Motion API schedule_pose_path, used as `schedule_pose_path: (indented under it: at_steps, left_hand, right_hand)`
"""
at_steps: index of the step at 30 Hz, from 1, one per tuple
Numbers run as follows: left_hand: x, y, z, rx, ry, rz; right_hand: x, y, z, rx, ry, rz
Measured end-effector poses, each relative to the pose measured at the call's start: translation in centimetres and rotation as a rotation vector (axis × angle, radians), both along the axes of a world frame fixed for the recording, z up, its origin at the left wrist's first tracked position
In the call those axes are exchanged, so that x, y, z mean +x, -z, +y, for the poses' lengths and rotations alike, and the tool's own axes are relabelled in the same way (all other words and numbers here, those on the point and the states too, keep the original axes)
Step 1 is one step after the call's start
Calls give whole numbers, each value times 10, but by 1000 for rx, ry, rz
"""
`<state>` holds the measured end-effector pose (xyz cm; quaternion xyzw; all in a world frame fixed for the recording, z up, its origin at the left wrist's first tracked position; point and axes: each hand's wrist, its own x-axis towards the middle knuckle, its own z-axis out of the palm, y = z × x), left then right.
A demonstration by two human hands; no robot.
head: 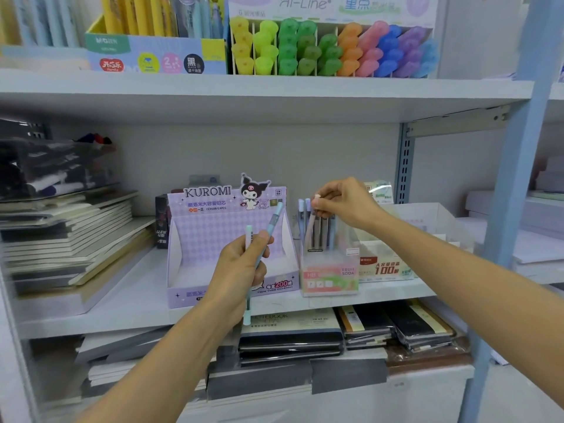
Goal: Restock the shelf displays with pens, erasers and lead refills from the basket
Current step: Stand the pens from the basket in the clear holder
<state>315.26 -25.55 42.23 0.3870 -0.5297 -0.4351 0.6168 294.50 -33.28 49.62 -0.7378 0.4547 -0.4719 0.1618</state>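
The left hand (241,264) gripped two pens (276,216), while the right hand (345,206) pinched one pen (310,230) standing in the box (329,280).

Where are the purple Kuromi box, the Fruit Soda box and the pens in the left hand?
Kuromi box (213,233): head view, on its purple checked back panel.
Fruit Soda box (329,279): head view, on its pink front face.
pens (274,219): head view, on the blue barrel above the left hand (241,267).
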Motion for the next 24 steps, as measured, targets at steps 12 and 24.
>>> schedule_pose_path:
  at_steps: [12,24]
  left_hand:
    - [-2,-2,6,16,53,0]
    - [-24,-14,14,131,162,147]
  right_hand:
    - [22,0,1,-109,94,46]
    - [1,-14,52,169,-320,-458]
